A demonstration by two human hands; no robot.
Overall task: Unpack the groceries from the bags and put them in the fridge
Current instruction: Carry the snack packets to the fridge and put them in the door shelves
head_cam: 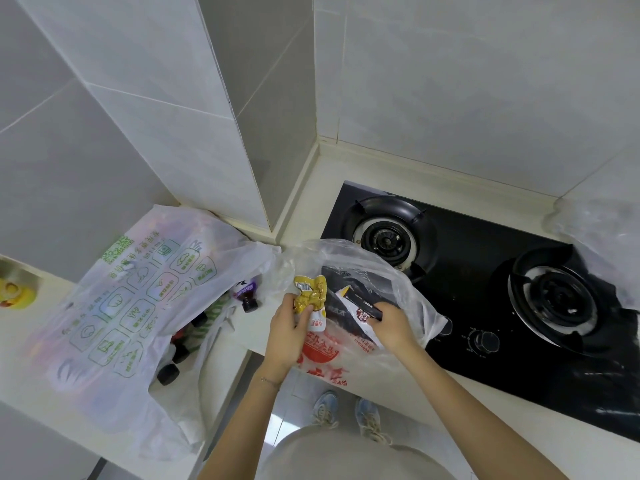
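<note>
Two plastic grocery bags lie on the cream counter. The large white bag (pixel 114 306) with green print lies at the left, its mouth showing several dark-capped bottles (pixel 246 296). A clear bag (pixel 363 261) with red print sits beside the stove. My left hand (pixel 289 332) holds a crumpled gold and white pouch (pixel 310 294) just above the clear bag. My right hand (pixel 391 325), inside that bag's mouth, grips a black and white packet (pixel 362 306). A dark flat package (pixel 356 278) lies deeper in the bag. No fridge is in view.
A black two-burner gas stove (pixel 485 289) fills the counter at the right, its knob (pixel 483 341) near the front edge. Another clear bag (pixel 602 237) lies at its far right. Tiled walls (pixel 207 116) and a corner column stand behind. Floor and my shoes (pixel 325 408) show below.
</note>
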